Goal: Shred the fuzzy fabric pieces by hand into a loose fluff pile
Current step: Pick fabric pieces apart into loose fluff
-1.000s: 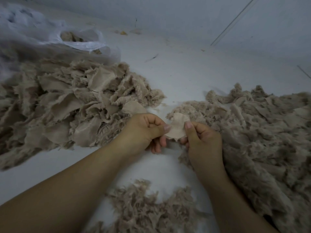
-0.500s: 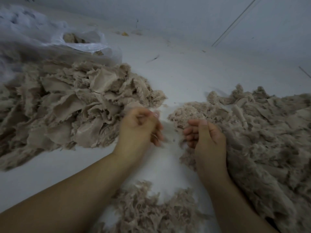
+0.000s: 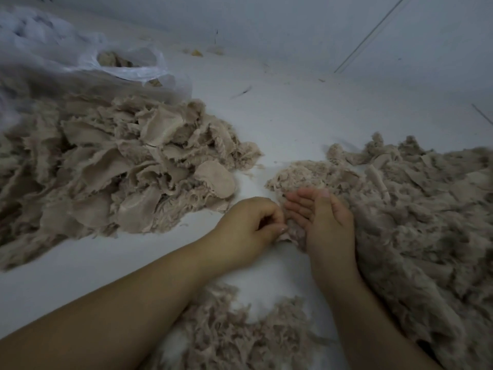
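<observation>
Flat scrap gone; hands [image 3: 288, 225] moved onto fluff pile [image 3: 400, 209].

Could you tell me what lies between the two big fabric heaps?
In the head view, bare white floor separates the left heap from the right heap.

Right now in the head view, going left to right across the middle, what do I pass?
Heap of fabric pieces → left hand, pinching a small tuft → right hand, fingers relaxed at the pile's edge → loose fluff pile.
</observation>
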